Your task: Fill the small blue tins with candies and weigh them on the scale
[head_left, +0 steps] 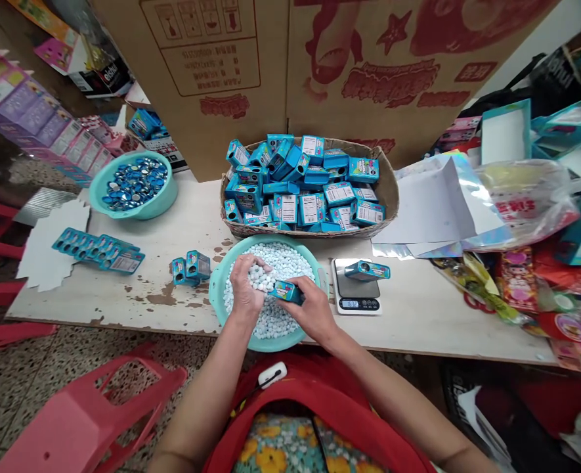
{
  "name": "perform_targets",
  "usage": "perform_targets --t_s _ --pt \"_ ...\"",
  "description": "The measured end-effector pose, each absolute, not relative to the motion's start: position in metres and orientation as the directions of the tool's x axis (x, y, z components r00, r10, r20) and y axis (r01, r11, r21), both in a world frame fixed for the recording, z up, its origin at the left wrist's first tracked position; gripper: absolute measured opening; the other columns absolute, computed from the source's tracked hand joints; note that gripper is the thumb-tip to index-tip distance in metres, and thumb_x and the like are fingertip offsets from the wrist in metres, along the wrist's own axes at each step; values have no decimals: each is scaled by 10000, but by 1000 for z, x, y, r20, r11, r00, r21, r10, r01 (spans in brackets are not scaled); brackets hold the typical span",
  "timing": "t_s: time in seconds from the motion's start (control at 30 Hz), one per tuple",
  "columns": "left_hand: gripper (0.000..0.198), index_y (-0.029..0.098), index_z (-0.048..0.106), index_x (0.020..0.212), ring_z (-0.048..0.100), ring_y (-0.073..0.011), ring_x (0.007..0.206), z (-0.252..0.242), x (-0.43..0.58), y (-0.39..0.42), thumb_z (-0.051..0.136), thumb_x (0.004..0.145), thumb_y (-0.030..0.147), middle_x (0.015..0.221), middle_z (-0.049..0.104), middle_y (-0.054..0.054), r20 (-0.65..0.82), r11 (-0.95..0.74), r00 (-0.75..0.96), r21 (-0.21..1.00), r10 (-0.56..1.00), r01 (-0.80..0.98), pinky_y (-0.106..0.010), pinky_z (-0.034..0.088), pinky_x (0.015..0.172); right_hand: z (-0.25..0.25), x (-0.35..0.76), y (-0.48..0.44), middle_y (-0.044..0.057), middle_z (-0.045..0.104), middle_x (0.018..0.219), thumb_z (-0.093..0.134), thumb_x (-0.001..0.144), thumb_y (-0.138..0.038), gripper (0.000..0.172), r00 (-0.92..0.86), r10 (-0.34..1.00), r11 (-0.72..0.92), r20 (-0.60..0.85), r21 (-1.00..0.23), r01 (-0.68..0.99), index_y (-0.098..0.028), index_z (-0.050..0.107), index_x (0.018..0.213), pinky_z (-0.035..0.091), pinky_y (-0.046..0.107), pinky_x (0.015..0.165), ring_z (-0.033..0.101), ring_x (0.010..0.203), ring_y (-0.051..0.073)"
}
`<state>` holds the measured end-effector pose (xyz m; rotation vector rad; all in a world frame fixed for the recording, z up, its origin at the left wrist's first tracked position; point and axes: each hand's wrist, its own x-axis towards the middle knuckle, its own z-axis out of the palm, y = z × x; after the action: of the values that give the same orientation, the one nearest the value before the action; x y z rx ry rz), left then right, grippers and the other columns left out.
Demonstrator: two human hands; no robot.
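Your right hand [312, 312] holds the small blue box [286, 290] over the teal bowl [216, 289], fingers clamped on its sides, with its near end buried in your grip and its far end pointing at your left hand [245, 289]. The left fingers curl around a handful of white pellets [285, 259], just touching the box's end. Beside the bowl on the table [418, 309], another blue box [367, 270] lies on the scale [356, 295].
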<state>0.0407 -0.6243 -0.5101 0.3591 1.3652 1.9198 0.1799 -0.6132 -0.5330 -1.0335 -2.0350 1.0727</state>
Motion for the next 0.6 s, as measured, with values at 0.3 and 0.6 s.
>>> perform_targets --t_s 0.3,0.6 --pt "305 166 478 678 492 -78 441 -504 39 -613 655 747 405 575 508 38 -234 -132 -692 892 683 -432 -205 399 446 -526 176 -606 42 621 933 692 739 -223 261 -540 829 372 147 -866 336 -208 598 982 459 321 775 586 887 218" --pt "391 159 466 584 496 -92 466 -498 44 -611 619 771 466 505 476 22 -236 -98 -722 917 650 -388 -225 441 502 -525 178 -599 40 623 931 681 735 -214 253 -528 838 335 138 -894 298 -223 601 975 451 332 782 583 894 223"
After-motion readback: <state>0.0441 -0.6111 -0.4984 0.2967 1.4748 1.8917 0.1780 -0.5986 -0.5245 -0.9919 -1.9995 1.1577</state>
